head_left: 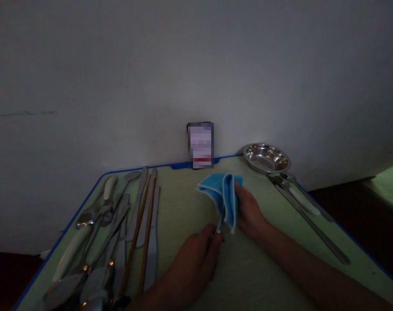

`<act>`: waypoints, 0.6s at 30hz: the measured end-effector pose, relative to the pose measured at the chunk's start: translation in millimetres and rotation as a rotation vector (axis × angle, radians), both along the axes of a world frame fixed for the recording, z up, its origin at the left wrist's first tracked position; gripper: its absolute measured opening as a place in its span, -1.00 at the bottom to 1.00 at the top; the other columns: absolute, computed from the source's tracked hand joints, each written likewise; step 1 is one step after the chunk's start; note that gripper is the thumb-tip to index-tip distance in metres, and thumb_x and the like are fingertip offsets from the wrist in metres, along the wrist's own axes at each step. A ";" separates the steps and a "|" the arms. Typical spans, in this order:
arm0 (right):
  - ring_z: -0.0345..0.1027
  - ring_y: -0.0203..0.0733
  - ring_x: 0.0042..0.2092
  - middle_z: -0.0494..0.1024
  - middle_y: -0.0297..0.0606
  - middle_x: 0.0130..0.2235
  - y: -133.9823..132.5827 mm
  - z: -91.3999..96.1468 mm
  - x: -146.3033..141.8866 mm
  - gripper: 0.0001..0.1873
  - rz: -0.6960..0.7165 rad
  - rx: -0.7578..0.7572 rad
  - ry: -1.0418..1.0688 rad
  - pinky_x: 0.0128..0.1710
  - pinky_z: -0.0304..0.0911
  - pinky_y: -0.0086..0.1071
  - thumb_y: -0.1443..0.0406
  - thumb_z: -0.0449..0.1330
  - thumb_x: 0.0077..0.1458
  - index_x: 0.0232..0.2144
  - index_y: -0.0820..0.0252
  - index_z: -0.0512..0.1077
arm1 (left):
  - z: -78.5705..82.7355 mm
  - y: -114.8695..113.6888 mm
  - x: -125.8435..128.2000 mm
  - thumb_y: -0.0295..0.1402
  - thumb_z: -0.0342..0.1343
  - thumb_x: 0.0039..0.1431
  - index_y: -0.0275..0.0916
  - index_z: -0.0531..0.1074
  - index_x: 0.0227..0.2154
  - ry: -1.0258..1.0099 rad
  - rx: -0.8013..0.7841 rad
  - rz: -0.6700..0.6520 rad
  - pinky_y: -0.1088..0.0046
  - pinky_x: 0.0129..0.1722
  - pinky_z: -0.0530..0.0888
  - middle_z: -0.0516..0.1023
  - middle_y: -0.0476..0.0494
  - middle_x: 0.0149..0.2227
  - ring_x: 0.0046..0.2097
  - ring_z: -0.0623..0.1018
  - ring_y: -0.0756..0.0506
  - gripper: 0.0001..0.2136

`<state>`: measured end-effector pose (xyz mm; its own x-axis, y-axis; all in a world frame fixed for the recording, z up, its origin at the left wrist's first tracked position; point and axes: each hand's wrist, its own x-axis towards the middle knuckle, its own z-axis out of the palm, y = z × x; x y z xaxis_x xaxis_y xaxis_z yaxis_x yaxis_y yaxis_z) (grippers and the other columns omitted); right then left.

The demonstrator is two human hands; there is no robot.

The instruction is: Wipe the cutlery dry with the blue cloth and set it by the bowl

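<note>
Over the middle of the table, my left hand [198, 257] pinches the end of a thin metal utensil [219, 225]. The utensil's other end disappears into a folded blue cloth [229, 196] with pale edges, so its kind is hidden. My right hand [249, 211] grips the cloth from the right side, its fingers mostly behind the folds.
Several knives, spoons and a pair of wooden chopsticks [149, 224] lie at the left of the blue-edged table [180, 203]. A steel bowl [266, 159] stands back right, with several utensils [313, 224] below it. A phone [201, 146] leans on the wall.
</note>
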<state>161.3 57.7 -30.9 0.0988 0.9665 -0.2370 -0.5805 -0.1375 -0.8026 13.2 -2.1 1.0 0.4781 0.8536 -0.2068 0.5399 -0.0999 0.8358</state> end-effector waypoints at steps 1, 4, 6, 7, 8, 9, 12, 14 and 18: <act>0.27 -0.38 -0.54 0.43 -0.47 -0.57 -6.4 -0.8 -5.1 -0.74 0.072 0.010 -0.028 -0.45 0.25 -0.48 0.09 0.16 -0.05 -0.45 0.17 0.38 | -1.2 1.0 -0.6 -0.30 -0.26 0.23 -0.24 0.29 -0.35 -0.028 0.036 0.021 0.51 -0.40 0.35 0.42 -0.05 -0.51 -0.47 0.44 -0.03 -0.76; 0.30 -0.37 -0.47 0.47 -0.42 -0.48 -19.1 -1.9 -15.8 -0.74 0.233 0.066 -0.093 -0.43 0.22 -0.49 0.10 0.13 0.00 -0.38 0.17 0.39 | -5.2 4.1 -2.8 -0.40 -0.24 0.19 -0.25 0.32 -0.25 -0.094 0.134 0.053 0.47 -0.14 0.32 0.47 -0.17 -0.25 -0.24 0.45 -0.08 -0.77; 0.31 -0.36 -0.46 0.48 -0.41 -0.48 -20.4 -0.7 -17.6 -0.75 0.259 0.062 -0.066 -0.42 0.22 -0.49 0.12 0.13 0.00 -0.38 0.18 0.39 | -6.8 4.6 -3.5 -0.41 -0.24 0.18 -0.26 0.32 -0.21 -0.079 0.125 0.045 0.45 -0.12 0.31 0.47 -0.19 -0.24 -0.24 0.45 -0.09 -0.75; 0.31 -0.36 -0.46 0.48 -0.41 -0.49 -19.1 0.4 -16.9 -0.76 0.252 0.042 -0.033 -0.43 0.22 -0.48 0.12 0.13 0.00 -0.39 0.18 0.39 | -7.0 4.2 -3.4 -0.40 -0.25 0.19 -0.27 0.31 -0.20 -0.059 0.104 0.036 0.43 -0.15 0.32 0.48 -0.19 -0.26 -0.27 0.45 -0.09 -0.75; 0.32 -0.35 -0.46 0.47 -0.41 -0.50 -16.8 1.5 -15.4 -0.76 0.233 0.017 0.001 -0.43 0.23 -0.48 0.12 0.14 -0.01 -0.40 0.18 0.38 | -6.8 3.4 -3.1 -0.39 -0.26 0.20 -0.27 0.30 -0.19 -0.035 0.078 0.025 0.42 -0.18 0.34 0.48 -0.18 -0.29 -0.30 0.46 -0.09 -0.75; 0.32 -0.35 -0.47 0.47 -0.41 -0.51 -13.8 2.5 -13.2 -0.77 0.205 -0.007 0.032 -0.44 0.23 -0.47 0.12 0.15 -0.02 -0.41 0.18 0.38 | -6.2 2.5 -2.5 -0.37 -0.26 0.21 -0.27 0.29 -0.19 -0.004 0.053 0.015 0.41 -0.23 0.35 0.48 -0.17 -0.33 -0.33 0.46 -0.09 -0.75; 0.31 -0.34 -0.49 0.46 -0.42 -0.53 -3.2 3.5 -3.8 -0.76 0.099 -0.027 0.081 -0.44 0.25 -0.46 0.12 0.19 -0.07 -0.43 0.18 0.38 | -2.6 0.0 -0.1 -0.30 -0.27 0.24 -0.26 0.29 -0.25 0.108 0.035 0.001 0.42 -0.35 0.32 0.47 -0.14 -0.39 -0.38 0.45 -0.09 -0.75; 0.30 -0.34 -0.52 0.44 -0.44 -0.57 3.8 2.4 3.0 -0.76 0.031 -0.022 0.099 -0.45 0.27 -0.45 0.13 0.21 -0.09 -0.45 0.18 0.39 | -0.2 -0.1 1.0 -0.26 -0.25 0.24 -0.24 0.30 -0.31 0.148 0.050 -0.009 0.44 -0.39 0.30 0.45 -0.10 -0.43 -0.39 0.44 -0.08 -0.75; 0.25 -0.36 -0.60 0.41 -0.46 -0.62 16.0 0.7 14.6 -0.86 -0.069 -0.070 0.136 -0.50 0.29 -0.46 0.22 0.18 -0.05 -0.50 0.18 0.37 | 0.7 2.3 1.7 -0.27 -0.24 0.24 -0.22 0.30 -0.37 0.125 0.054 -0.059 0.51 -0.47 0.26 0.41 -0.02 -0.50 -0.47 0.41 -0.02 -0.75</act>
